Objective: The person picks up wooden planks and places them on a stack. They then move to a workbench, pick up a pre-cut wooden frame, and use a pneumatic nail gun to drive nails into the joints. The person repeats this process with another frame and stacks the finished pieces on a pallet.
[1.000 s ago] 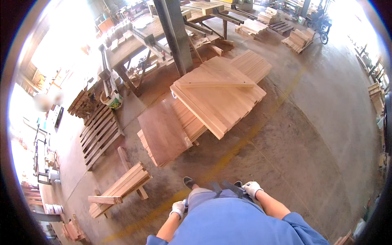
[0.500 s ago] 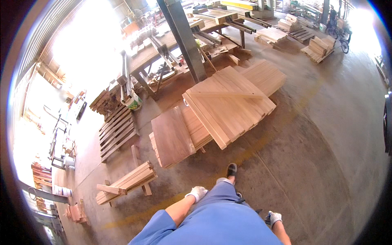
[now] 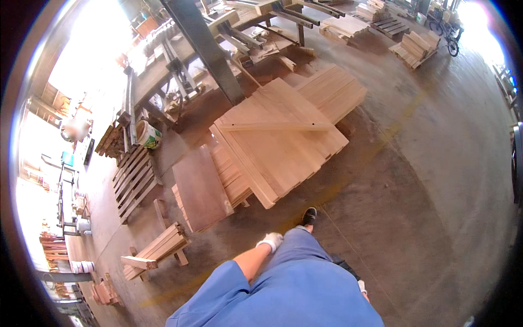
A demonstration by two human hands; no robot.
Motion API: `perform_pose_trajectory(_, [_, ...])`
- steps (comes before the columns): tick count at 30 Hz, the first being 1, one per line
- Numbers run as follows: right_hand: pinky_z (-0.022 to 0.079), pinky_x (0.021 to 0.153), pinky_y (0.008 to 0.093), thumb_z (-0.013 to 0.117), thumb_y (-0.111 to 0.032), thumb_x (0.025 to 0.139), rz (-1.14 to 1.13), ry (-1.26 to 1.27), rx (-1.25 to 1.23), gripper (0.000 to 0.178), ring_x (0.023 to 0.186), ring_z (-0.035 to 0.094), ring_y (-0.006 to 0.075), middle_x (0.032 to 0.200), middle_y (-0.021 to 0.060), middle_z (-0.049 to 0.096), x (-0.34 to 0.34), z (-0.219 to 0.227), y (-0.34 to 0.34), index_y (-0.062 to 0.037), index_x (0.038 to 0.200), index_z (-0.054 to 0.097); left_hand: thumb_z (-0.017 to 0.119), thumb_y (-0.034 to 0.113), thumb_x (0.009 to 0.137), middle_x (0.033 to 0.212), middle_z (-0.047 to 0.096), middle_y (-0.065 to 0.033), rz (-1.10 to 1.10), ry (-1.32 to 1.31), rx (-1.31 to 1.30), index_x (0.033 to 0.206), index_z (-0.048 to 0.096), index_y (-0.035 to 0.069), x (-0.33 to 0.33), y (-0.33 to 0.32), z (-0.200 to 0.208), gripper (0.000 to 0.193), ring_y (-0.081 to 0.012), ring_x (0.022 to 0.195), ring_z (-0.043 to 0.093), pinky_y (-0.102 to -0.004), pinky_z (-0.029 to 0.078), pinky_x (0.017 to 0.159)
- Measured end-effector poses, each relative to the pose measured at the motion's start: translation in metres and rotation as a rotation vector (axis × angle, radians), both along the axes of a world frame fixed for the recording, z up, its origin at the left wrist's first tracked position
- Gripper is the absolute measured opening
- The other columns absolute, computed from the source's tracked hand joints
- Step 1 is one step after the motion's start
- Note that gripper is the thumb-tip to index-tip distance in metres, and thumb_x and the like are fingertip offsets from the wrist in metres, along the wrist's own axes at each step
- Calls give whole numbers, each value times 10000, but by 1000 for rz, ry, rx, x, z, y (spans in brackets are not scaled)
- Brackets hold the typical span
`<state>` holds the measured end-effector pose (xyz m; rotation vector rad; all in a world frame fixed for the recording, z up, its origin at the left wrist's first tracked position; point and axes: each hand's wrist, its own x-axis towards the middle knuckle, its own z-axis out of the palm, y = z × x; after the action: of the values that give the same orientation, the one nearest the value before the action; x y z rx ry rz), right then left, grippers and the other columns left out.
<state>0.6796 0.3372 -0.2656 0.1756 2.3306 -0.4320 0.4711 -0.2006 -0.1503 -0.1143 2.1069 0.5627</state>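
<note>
My left hand (image 3: 271,241), in a pale work glove, hangs beside my blue-trousered thigh. Its back shows, but its fingers are blurred and turned inward, and I make out nothing in it. Of my right hand (image 3: 362,286) only a pale sliver of glove appears past my shirt; its fingers are hidden. A dark thing (image 3: 346,268) shows near that hand, too unclear to name. Ahead lies a broad stack of light wooden boards (image 3: 278,147), with a narrow strip (image 3: 272,127) bearing two dark spots across its top. Neither hand touches the stack.
A darker wood panel (image 3: 200,188) lies left of the stack. Timber lengths (image 3: 163,248) rest on supports at the left, near a slatted pallet (image 3: 136,180) and a white bucket (image 3: 148,134). A steel post (image 3: 204,49) rises beyond the stack, and bicycles (image 3: 451,42) stand far right.
My view has shifted, so the board stack sits lower and farther left. My right hand, clearly seen before, is now mostly hidden by my body. My left hand stays beside my thigh.
</note>
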Motion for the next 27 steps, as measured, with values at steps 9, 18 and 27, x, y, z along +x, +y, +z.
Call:
perform_pose_trajectory(9, [466, 588, 349, 714, -232, 898, -792, 50, -251, 284, 620, 568, 164, 703, 61, 671, -208, 211, -37, 18, 765, 710, 574, 271, 895, 1064, 718, -167, 349, 143, 166, 1049, 745, 111, -196, 61, 85, 280, -341, 1061, 665, -424, 486, 970])
perform_pose_trajectory(18, [513, 889, 369, 590, -301, 917, -451, -109, -98, 301, 1020, 686, 283, 1027, 131, 743, -295, 184, 36, -61, 975, 763, 539, 249, 858, 1046, 720, -135, -36, 288, 38, 958, 743, 133, -221, 70, 24, 255, -362, 993, 671, -455, 521, 876])
perform_pose_trajectory(27, [582, 635, 396, 571, -147, 918, -572, -228, -337, 216, 707, 706, 237, 882, 125, 738, -494, 165, 176, -23, 939, 746, 529, 260, 955, 1191, 700, -120, -378, -60, -244, 1094, 731, 109, -223, 174, 26, 288, -295, 1184, 636, -426, 510, 977])
